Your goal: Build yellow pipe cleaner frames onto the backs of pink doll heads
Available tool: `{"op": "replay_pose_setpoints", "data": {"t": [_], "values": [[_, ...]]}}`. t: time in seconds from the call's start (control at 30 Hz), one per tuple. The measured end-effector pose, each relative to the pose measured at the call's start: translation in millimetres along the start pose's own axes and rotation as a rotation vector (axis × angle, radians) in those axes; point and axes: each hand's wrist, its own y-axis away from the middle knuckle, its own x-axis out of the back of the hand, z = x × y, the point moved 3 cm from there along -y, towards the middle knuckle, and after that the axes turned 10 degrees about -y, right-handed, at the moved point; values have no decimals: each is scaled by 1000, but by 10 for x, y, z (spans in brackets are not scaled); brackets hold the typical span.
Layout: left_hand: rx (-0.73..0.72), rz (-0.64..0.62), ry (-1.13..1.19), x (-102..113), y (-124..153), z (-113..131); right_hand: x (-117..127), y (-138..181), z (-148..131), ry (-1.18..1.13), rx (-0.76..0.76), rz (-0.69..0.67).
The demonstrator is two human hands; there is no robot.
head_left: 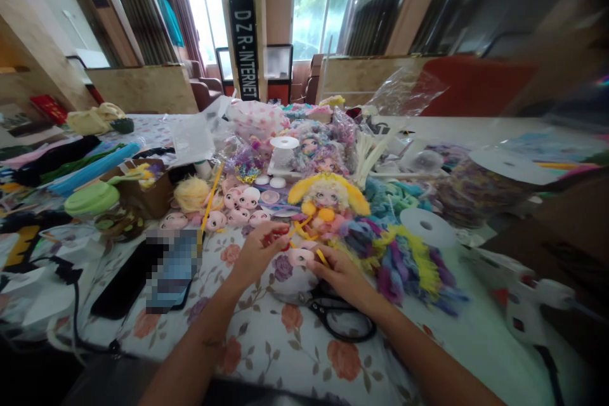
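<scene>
My left hand (259, 250) is closed around a small red thing (281, 238), whose kind I cannot make out. Held in my right hand (340, 273) is a pale doll face (301, 257) with painted eyes, and a short yellow strip (322, 257) sticks out between the fingers. Thin yellow strands (299, 228) lie just beyond the fingertips. Under my right hand rest black-handled scissors (345, 320), blades pointing left. Behind both hands sits a doll (327, 193) with long yellow ears and curly blond hair.
Several loose doll faces (238, 198) lie left of the doll. Colourful yarn (409, 260) and a white spool (428, 226) are at right, with a glue gun (528, 304) beyond. Two phones, one black (126, 279), lie left on the floral cloth (266, 355). A green-lidded jar (92, 200) stands behind.
</scene>
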Motion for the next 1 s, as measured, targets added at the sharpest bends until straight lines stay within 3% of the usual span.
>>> {"op": "replay_pose_setpoints", "data": {"t": [0.1,0.2,0.3,0.43,0.5,0.6,0.73,1.0], "values": [[31,-264,96,-170,105,43,5,-1,-9,11,5,36],[98,-349,196,-241,156,17,-7,15,-11,-55,-32,71],[190,-273,386,-231,138,-42,-16,36,-13,-304,-131,121],[364,51,752,-108,35,-168,24,35,-30,-771,-234,142],[388,198,832,-19,-21,-225,75,32,-43,-856,-237,195],[359,307,844,72,-59,-263,123,37,-75,-828,-193,291],[330,293,803,-5,-2,-220,72,45,-129,-701,-157,350],[141,48,419,-275,118,55,-149,-7,-189,-547,-67,337]]}}
